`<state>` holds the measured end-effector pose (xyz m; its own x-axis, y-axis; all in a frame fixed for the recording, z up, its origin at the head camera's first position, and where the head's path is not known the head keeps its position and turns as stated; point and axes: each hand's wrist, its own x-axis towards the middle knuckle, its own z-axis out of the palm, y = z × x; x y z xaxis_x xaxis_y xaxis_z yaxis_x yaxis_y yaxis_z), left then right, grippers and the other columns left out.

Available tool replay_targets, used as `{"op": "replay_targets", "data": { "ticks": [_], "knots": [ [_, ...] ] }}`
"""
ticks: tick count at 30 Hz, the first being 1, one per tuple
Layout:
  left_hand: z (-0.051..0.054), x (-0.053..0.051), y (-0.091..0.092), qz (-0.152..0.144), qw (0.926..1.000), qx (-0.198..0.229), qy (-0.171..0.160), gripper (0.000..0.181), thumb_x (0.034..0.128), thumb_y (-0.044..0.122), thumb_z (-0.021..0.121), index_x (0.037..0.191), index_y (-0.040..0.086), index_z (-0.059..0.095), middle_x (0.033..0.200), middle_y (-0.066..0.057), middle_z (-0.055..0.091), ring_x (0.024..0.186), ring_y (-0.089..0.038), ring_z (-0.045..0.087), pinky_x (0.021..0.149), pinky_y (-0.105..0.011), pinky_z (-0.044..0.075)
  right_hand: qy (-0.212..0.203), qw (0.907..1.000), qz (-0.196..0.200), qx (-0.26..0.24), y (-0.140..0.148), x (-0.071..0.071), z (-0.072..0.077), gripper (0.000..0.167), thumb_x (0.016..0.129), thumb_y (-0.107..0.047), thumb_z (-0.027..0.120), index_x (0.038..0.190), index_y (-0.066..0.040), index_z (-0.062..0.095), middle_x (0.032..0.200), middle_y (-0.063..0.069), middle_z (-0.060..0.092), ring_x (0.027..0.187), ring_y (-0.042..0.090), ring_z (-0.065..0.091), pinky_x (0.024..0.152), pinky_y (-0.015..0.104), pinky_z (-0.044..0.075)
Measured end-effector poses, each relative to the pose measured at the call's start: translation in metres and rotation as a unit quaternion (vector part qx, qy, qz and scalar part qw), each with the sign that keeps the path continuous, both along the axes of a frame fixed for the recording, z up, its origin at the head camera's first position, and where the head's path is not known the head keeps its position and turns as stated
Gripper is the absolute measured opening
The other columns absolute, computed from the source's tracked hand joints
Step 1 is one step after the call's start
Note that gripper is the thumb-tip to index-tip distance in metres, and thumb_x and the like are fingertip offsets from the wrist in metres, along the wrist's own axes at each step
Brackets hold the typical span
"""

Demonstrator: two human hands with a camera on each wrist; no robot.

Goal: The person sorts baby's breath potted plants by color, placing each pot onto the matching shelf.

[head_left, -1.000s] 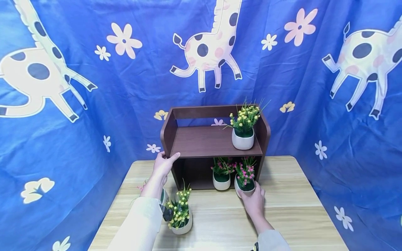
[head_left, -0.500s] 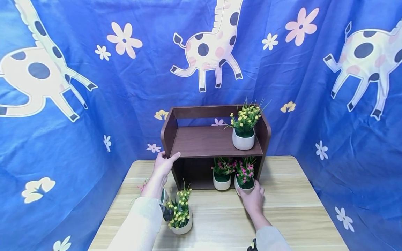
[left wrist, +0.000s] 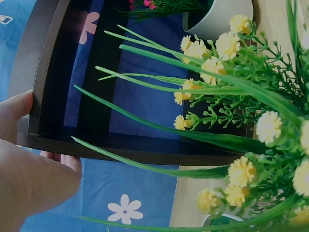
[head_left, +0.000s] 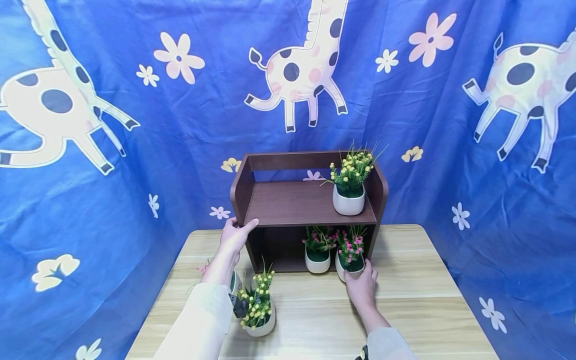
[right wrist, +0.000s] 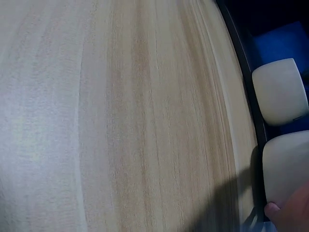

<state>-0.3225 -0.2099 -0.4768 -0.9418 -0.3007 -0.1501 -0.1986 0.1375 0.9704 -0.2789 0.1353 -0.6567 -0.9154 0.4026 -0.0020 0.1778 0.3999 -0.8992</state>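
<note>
Dark-brown two-tier wooden shelf (head_left: pixel 292 202), rounded white pots (head_left: pixel 348 202), yellow blossoms (left wrist: pixel 268 127) and magenta-pink blossoms (head_left: pixel 358 240) among green leaves (left wrist: pixel 231 139), beige wood-grained tabletop (head_left: pixel 310 310) streaked brown, blue cloth backdrop (head_left: pixel 198 135) patterned with white giraffes (head_left: pixel 302 62) spotted navy and pink, pink, white and cream printed flowers (head_left: pixel 431 40).

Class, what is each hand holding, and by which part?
Left hand: the brown shelf, by its left front edge. Right hand: a pink-flowered plant, by its white pot.

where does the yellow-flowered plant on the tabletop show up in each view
Head: the yellow-flowered plant stands low, left of centre.
Left wrist: its yellow flowers spread over the right side.
Right wrist: not in it.
Shared landmark: the dark brown shelf, central in head, behind the flowers in left wrist, at right in right wrist.
</note>
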Motion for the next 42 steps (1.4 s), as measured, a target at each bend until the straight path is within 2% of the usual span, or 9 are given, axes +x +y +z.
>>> {"op": "replay_targets", "data": {
  "ticks": [5, 12, 18, 26, 36, 42],
  "knots": [
    [-0.001, 0.000, 0.000, 0.000, 1.0000, 0.001, 0.001, 0.085, 0.0991, 0.032, 0.079, 0.161, -0.003, 0.032, 0.168, -0.027, 0.040, 0.157, -0.039, 0.041, 0.136, -0.052, 0.031, 0.013, 0.9999, -0.004, -0.002, 0.000, 0.000, 0.000, 0.090, 0.092, -0.023, 0.081, 0.162, 0.005, 0.032, 0.156, 0.036, 0.040, 0.139, 0.060, 0.048, 0.121, 0.072, 0.039],
    [-0.002, -0.001, -0.002, -0.001, 1.0000, -0.005, -0.004, 0.086, 0.0994, 0.033, 0.078, 0.162, -0.003, 0.031, 0.170, -0.027, 0.039, 0.159, -0.039, 0.039, 0.136, -0.052, 0.030, 0.008, 1.0000, 0.001, 0.006, -0.001, -0.003, 0.000, 0.086, 0.094, -0.024, 0.080, 0.161, 0.005, 0.034, 0.157, 0.036, 0.042, 0.139, 0.060, 0.049, 0.120, 0.074, 0.040],
    [-0.002, -0.001, -0.002, -0.004, 1.0000, -0.007, -0.005, 0.087, 0.0996, 0.033, 0.077, 0.163, -0.003, 0.029, 0.170, -0.028, 0.038, 0.159, -0.040, 0.038, 0.136, -0.052, 0.030, 0.002, 0.9998, 0.002, 0.021, -0.002, -0.007, 0.001, 0.085, 0.095, -0.027, 0.079, 0.160, 0.004, 0.035, 0.153, 0.037, 0.047, 0.133, 0.060, 0.054, 0.114, 0.076, 0.043],
    [-0.001, -0.001, -0.002, -0.005, 1.0000, -0.006, -0.005, 0.087, 0.0995, 0.034, 0.078, 0.162, -0.003, 0.031, 0.170, -0.028, 0.039, 0.159, -0.040, 0.039, 0.136, -0.052, 0.030, -0.005, 0.9996, 0.001, 0.028, -0.005, -0.014, 0.003, 0.083, 0.096, -0.030, 0.077, 0.160, 0.002, 0.036, 0.149, 0.040, 0.050, 0.131, 0.060, 0.056, 0.111, 0.074, 0.046],
    [-0.002, -0.001, -0.002, -0.007, 0.9999, -0.006, -0.004, 0.087, 0.0993, 0.033, 0.078, 0.163, -0.003, 0.030, 0.169, -0.028, 0.040, 0.158, -0.040, 0.040, 0.136, -0.052, 0.031, -0.036, 0.9992, 0.015, 0.005, -0.004, -0.022, 0.008, 0.083, 0.103, -0.035, 0.071, 0.166, -0.003, 0.028, 0.157, 0.039, 0.050, 0.141, 0.059, 0.053, 0.116, 0.072, 0.046],
    [-0.001, -0.001, -0.003, -0.008, 0.9999, -0.006, -0.006, 0.088, 0.0994, 0.034, 0.078, 0.163, -0.003, 0.030, 0.170, -0.028, 0.039, 0.159, -0.040, 0.040, 0.136, -0.053, 0.031, -0.043, 0.9990, 0.005, -0.014, -0.005, -0.026, 0.010, 0.085, 0.102, -0.036, 0.072, 0.167, -0.004, 0.028, 0.157, 0.040, 0.048, 0.141, 0.060, 0.051, 0.116, 0.072, 0.045]
  ]
}}
